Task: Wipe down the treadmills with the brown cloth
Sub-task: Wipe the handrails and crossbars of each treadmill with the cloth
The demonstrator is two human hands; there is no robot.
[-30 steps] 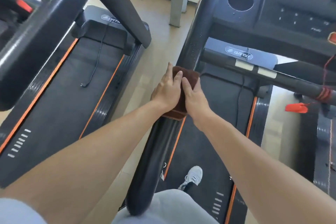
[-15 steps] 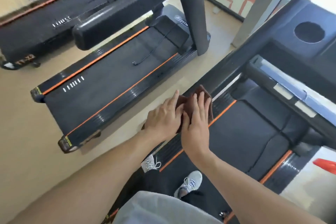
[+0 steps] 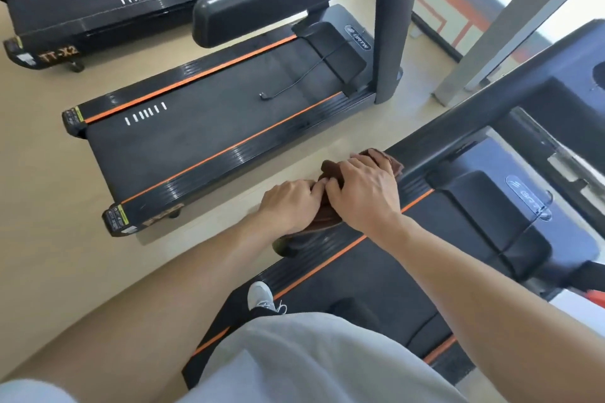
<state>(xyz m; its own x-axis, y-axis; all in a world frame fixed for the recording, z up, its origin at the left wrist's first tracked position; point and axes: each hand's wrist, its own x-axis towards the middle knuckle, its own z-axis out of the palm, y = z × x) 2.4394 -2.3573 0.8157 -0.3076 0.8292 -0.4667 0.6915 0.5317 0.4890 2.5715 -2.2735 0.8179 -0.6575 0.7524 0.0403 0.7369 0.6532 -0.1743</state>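
Both hands press side by side on the brown cloth (image 3: 330, 209), wrapped over the near treadmill's black handrail (image 3: 458, 127); the left hand (image 3: 289, 203) curls over its near end; the right hand (image 3: 365, 193) clasps its middle, fingers bent.

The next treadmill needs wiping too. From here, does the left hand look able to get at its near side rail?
Probably not without stepping over: the left hand holds the brown cloth on this handrail, and open floor separates it from that rail.
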